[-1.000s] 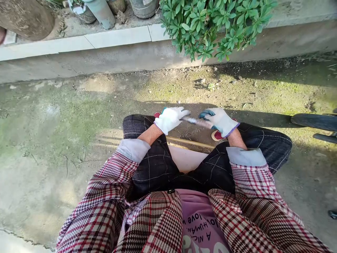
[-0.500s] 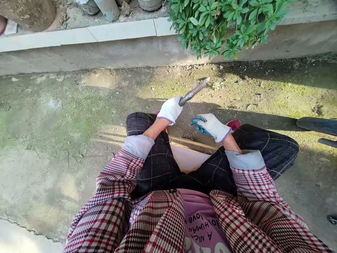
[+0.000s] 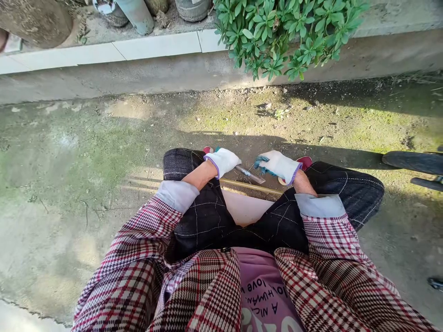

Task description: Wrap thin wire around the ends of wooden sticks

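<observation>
My left hand (image 3: 224,161), in a white glove with a purple cuff, is closed round a dark stick (image 3: 256,177) with wire wound about its middle. The stick slants down to the right between my knees, its far end close to a thin yellow pole (image 3: 238,184). To the right, my right hand (image 3: 278,165) wears a matching glove with blue-green fingertips. Its fingers are curled together beside the stick. A thin wire ran from the stick to these fingers a moment earlier; now it is too faint to follow.
Below the pole lies a pale flat surface (image 3: 244,207) between my legs. Ahead runs a low wall with a white tiled ledge (image 3: 155,47), a leafy green shrub (image 3: 277,37) and several pots (image 3: 194,9). A dark tyre-like object (image 3: 410,162) stands at right.
My left hand has turned the stick from pointing up and away to pointing down to the right, towards me. My right hand has stayed in nearly the same place, fingers still curled.
</observation>
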Tool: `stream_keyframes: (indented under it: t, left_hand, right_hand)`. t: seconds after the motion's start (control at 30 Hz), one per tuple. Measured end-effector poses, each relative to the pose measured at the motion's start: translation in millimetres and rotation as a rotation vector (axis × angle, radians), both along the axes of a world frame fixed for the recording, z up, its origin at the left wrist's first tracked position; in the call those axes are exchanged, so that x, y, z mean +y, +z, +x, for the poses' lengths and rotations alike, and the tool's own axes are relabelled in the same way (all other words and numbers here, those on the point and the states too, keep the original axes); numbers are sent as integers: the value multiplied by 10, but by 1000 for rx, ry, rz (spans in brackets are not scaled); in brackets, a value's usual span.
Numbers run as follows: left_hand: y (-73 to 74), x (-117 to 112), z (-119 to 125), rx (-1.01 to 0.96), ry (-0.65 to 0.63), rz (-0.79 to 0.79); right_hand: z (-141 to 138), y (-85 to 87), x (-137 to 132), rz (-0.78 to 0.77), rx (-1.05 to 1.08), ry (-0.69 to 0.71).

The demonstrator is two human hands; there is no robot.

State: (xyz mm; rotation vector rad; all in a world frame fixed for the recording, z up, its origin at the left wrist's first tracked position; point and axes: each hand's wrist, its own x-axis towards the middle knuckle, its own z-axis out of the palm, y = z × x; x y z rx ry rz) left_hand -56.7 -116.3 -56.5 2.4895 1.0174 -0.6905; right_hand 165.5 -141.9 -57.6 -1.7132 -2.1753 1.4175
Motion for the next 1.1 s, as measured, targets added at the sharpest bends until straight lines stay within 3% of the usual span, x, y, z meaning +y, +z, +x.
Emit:
stream_keyframes:
  t: [0.17, 0.33, 0.47, 0.57, 0.73, 0.87, 0.97, 1.1]
  left_hand:
    - [101, 17, 2, -287, 148, -46]
    - [183, 158, 45, -755, 562, -164]
    - [189, 283, 87, -931, 923, -170]
    - [135, 351, 87, -899, 1010, -134]
    - [61, 414, 33, -699, 922, -29]
    - [1, 400, 1, -290, 645, 182]
    - [-89, 311, 16, -11, 367, 102]
    - [-165, 157, 29, 41, 188, 5]
  right_hand:
    - [64, 93, 3, -31, 387, -165]
    - [6, 113, -37, -109, 629, -442]
    - [-91, 104, -48, -112, 615, -443]
    - [-154, 129, -67, -175, 548, -379]
    - [-156, 159, -120, -199, 554, -318]
    - [-94, 210, -132, -219, 485, -269]
    - [-29, 221, -107, -143, 336, -280]
    - [84, 107, -17, 35, 169, -237]
